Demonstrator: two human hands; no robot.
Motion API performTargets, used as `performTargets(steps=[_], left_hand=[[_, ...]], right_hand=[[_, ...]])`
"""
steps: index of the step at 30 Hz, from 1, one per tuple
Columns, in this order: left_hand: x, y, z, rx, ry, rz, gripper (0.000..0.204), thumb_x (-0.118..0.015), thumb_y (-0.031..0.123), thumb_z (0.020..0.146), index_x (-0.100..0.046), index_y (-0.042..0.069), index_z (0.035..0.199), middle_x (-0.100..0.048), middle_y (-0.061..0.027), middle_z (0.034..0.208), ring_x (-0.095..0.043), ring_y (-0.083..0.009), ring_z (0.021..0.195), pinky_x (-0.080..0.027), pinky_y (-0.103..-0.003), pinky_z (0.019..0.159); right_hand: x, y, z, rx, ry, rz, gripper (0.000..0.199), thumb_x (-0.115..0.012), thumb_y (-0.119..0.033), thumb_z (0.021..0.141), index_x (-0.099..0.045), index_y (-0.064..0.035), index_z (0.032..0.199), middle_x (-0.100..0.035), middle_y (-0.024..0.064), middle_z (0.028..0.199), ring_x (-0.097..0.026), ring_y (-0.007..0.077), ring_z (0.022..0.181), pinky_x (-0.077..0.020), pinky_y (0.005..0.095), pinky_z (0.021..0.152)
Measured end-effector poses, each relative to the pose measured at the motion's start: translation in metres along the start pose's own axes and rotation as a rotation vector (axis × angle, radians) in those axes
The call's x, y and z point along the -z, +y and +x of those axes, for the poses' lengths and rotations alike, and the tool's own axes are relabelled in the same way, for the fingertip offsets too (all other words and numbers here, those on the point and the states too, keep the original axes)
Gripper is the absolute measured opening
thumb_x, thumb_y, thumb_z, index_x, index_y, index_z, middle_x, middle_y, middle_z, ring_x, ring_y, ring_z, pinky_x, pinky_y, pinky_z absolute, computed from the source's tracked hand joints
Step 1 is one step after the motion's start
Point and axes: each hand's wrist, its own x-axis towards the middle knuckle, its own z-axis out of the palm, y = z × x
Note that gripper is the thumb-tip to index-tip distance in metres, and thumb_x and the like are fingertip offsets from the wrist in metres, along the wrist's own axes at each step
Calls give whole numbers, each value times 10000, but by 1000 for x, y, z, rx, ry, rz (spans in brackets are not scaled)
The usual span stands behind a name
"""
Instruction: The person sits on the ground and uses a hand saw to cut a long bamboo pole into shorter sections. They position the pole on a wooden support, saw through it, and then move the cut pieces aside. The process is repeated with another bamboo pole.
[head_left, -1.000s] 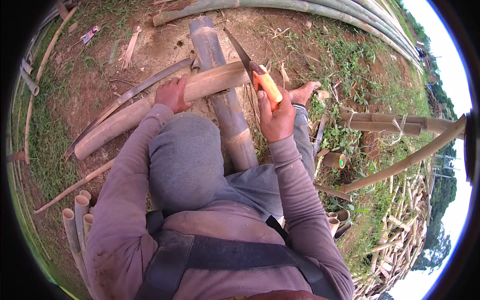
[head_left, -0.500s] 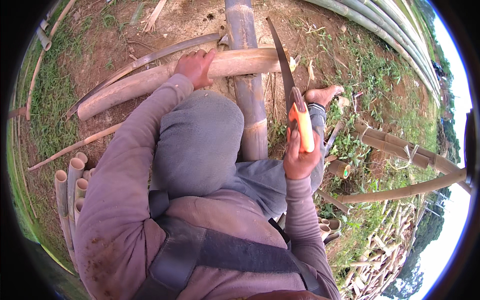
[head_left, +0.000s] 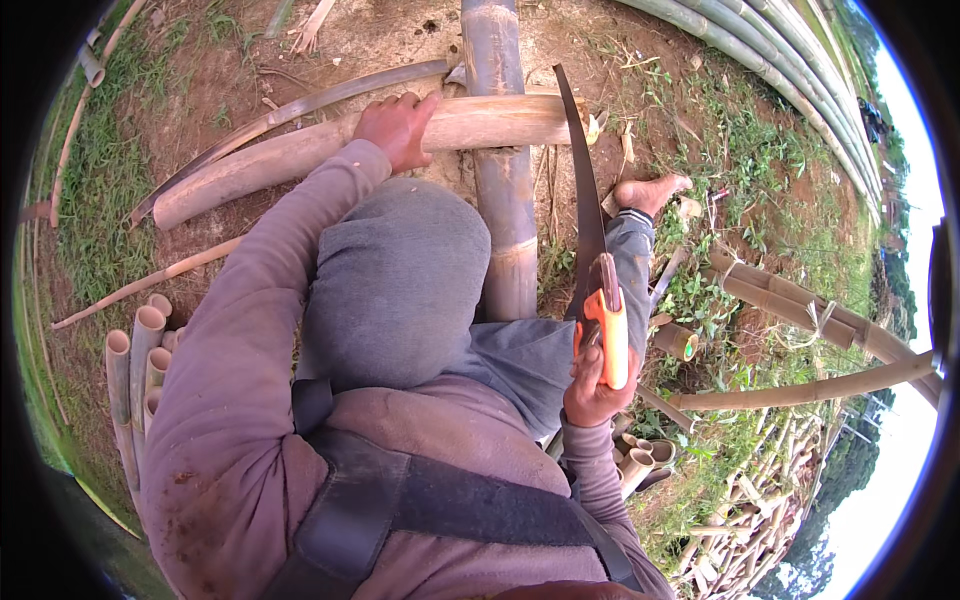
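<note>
The right hand [head_left: 595, 395], wrapped round the orange handle [head_left: 617, 335], has pulled the saw [head_left: 586, 190] back, so less of it pokes past the bamboo [head_left: 290, 158]. The left hand [head_left: 397, 132] still grips the bamboo.

Mauve long-sleeved top [head_left: 400, 412], brown-stained left sleeve [head_left: 225, 370], broad black straps [head_left: 470, 507], grey-blue trousers [head_left: 398, 285], bare foot [head_left: 652, 193]

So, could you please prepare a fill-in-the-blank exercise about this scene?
The right hand holds a dark-bladed metal saw by its bright ____ handle.
The ____ hand rests on a pale, round bamboo pole.
This pole lies on ____ of a thick, dark bamboo log.
The visible foot, without shoe or sock, is ____.
Missing words: orange; left; top; bare.
</note>
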Motion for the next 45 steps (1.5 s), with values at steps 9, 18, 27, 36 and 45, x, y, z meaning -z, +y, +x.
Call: performTargets(steps=[9, 18, 27, 36, 45], left_hand=[[13, 1, 7, -2, -69, -46, 970, -877, 431, 725, -453, 166, 1556, -641, -176, 1300, -655, -374, 1205, -532, -509, 1017], [12, -8, 17, -22, -145, -78, 1006, -884, 443, 689, -460, 157, 1555, -670, -181, 1252, -685, -391, 1125, -557, -490, 966], [27, -7, 20, -11, -158, -90, 1039, -888, 442, 684, -442, 157, 1578, -679, -174, 1265, -690, -379, 1116, -566, -491, 951], [14, -12, 17, -32, -180, -113, 1060, -883, 456, 669, -451, 130, 1581, -714, -185, 1191, -704, -383, 1077, -569, -483, 938], [22, -15, 26, -35, -217, -156, 1058, -900, 421, 669, -450, 125, 1579, -714, -190, 1213, -699, -380, 1098, -564, -483, 954]], right_hand=[[-68, 11, 98, 116, -11, -190, 236, -779, -106, 956, -652, 25, 1105, -727, 148, 832, -723, 243, 697, -564, 351, 677], [-14, 4, 15, -65, -9, -53, 258, -726, -98, 995, -611, 83, 1138, -758, 167, 909, -753, 206, 783, -596, 331, 745], [-51, 4, 62, 24, 49, -51, 229, -774, -92, 954, -650, 43, 1091, -752, 137, 865, -732, 184, 744, -569, 329, 689], [-50, 4, 56, 46, 8, -157, 241, -772, -119, 976, -643, 53, 1083, -765, 157, 867, -758, 205, 761, -585, 319, 703], [-17, -4, 22, -86, 3, -152, 245, -774, -100, 955, -657, 53, 1107, -759, 148, 885, -754, 216, 768, -589, 341, 741]])
